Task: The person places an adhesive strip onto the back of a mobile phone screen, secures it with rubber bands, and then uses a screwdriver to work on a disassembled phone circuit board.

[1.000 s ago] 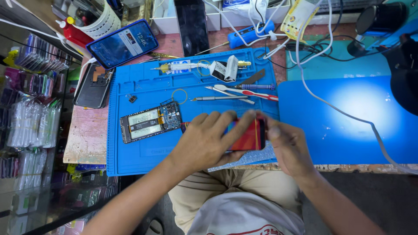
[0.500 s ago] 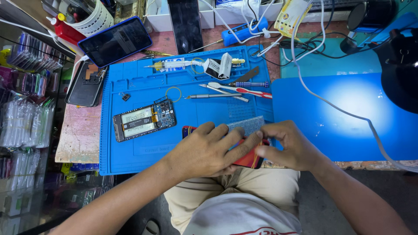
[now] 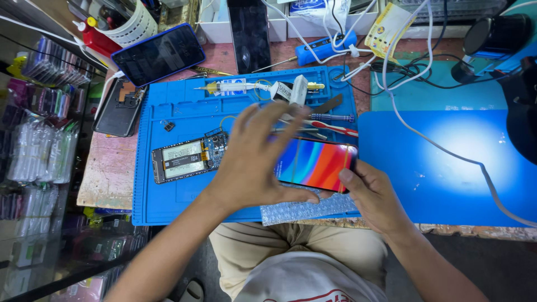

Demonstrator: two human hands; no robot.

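Since half a second before, the left hand (image 3: 254, 159) had lifted off the phone and spread, and the lit phone screen with red, blue and orange colours (image 3: 316, 165) had come up into plain view, tilted toward the camera, where earlier it lay mostly covered under both hands.

That left hand hovered with fingers splayed and apart, its thumb tip just touching the lower edge of the screen near the silvery bubble-wrap sheet (image 3: 305, 210); it clamped on nothing. The right hand (image 3: 372, 196) gripped the screen's right lower corner, thumb pressed on the front face and fingers curled behind, so the panel was held above the blue silicone work mat (image 3: 168, 207), near its front right part.

On the mat to the left lay an opened phone body with its battery and circuit board exposed (image 3: 187, 158), well apart from the hands. Behind the hands, tweezers and a red-handled tool (image 3: 333, 127) lay on the mat, and a syringe with an orange tip (image 3: 232, 87) rested along its back tray. A dark-screened blue phone (image 3: 158, 54) leaned at the back left, beside a black phone back cover (image 3: 117, 106). A flat blue pad lit by a lamp (image 3: 447, 162) lay at the right.
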